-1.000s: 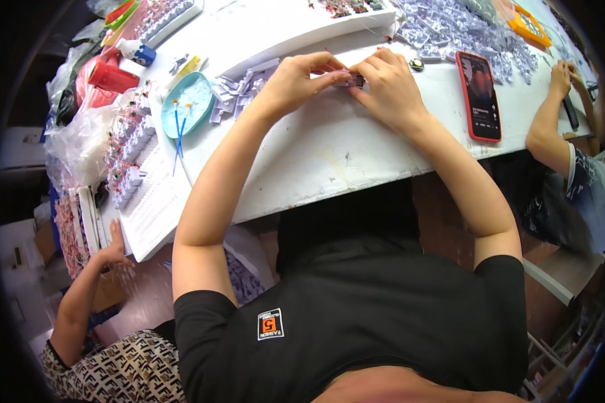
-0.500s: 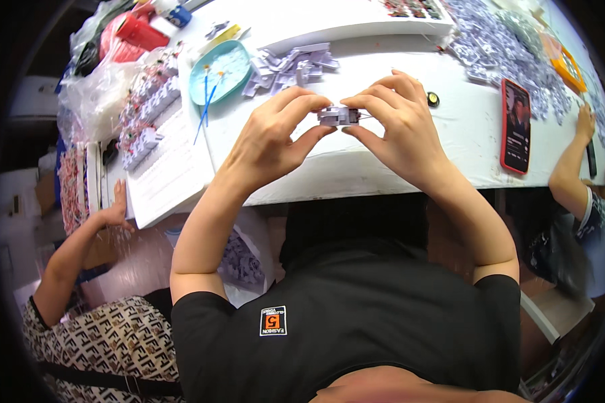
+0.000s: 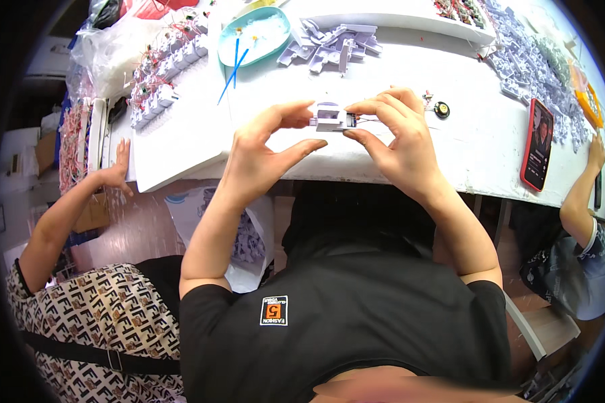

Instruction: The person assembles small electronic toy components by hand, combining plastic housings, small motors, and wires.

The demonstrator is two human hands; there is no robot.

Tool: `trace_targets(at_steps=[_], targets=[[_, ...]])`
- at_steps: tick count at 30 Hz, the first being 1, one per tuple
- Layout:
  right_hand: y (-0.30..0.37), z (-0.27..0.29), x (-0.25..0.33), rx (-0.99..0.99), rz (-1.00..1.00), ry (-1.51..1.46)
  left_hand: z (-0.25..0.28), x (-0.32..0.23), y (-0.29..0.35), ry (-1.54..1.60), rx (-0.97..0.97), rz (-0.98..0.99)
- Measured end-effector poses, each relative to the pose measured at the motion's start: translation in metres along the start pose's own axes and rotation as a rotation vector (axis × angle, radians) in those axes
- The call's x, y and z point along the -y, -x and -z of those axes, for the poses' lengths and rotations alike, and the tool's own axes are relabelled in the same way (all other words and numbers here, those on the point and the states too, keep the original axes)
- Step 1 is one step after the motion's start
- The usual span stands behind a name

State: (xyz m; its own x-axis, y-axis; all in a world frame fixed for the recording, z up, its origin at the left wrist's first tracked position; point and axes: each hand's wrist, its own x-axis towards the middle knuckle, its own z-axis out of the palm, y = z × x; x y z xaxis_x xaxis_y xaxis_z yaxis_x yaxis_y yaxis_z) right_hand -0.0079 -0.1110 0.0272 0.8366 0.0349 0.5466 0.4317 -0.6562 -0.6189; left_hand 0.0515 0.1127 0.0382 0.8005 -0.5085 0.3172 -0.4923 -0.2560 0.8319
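Note:
A small pale-lavender plastic housing [image 3: 332, 118] with a boxy hollow is held just above the white table's near part. My right hand [image 3: 402, 138] pinches its right end between thumb and fingertips, where thin wires come out. My left hand [image 3: 259, 144] is at the housing's left end with thumb and fingers spread apart; whether a fingertip touches it I cannot tell. A small round black part with a yellowish centre [image 3: 441, 109] lies right of my right hand. Beyond my hands lies a pile of similar lavender plastic pieces [image 3: 339, 43].
A teal tray [image 3: 281, 41] with two blue sticks stands at the far left. Rows of wired housings [image 3: 158, 104] sit left of it. A red-cased phone [image 3: 538, 144] and a heap of lavender parts [image 3: 538, 80] are at right. Co-workers' arms [image 3: 67, 215] reach in from both sides.
My left thumb and fingers have spread away from the housing, while my right hand keeps its pinch. The housing shows more of its hollow side. The whole view has shifted.

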Motion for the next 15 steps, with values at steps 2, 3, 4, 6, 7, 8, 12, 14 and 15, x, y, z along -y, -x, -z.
trace_targets(at_steps=[2, 3, 4, 6, 7, 8, 12, 14, 15], targets=[[0.001, -0.001, 0.004, 0.017, -0.016, -0.033, 0.001, 0.012, 0.007, 0.010, 0.000, -0.037], [0.001, -0.002, 0.005, 0.038, -0.038, -0.073, 0.000, 0.013, 0.008, 0.017, 0.003, -0.065], [0.002, -0.002, 0.005, 0.043, -0.039, -0.073, -0.001, 0.014, 0.009, 0.027, -0.008, -0.070], [0.002, -0.004, 0.004, 0.050, -0.056, -0.092, 0.000, 0.006, 0.009, -0.055, -0.003, -0.108], [0.002, -0.005, 0.005, 0.058, -0.055, -0.092, 0.000, 0.003, 0.009, -0.140, 0.006, -0.149], [0.002, -0.005, 0.007, 0.059, -0.054, -0.088, 0.000, 0.002, 0.010, -0.138, 0.001, -0.144], [0.000, -0.012, 0.015, 0.040, -0.084, -0.119, 0.000, 0.004, 0.013, -0.177, -0.045, -0.216], [-0.002, -0.018, 0.013, 0.033, -0.077, -0.114, 0.001, 0.009, 0.015, -0.185, -0.086, -0.233], [-0.003, -0.021, 0.012, 0.025, -0.080, -0.103, 0.003, 0.012, 0.016, -0.118, -0.063, -0.174]])
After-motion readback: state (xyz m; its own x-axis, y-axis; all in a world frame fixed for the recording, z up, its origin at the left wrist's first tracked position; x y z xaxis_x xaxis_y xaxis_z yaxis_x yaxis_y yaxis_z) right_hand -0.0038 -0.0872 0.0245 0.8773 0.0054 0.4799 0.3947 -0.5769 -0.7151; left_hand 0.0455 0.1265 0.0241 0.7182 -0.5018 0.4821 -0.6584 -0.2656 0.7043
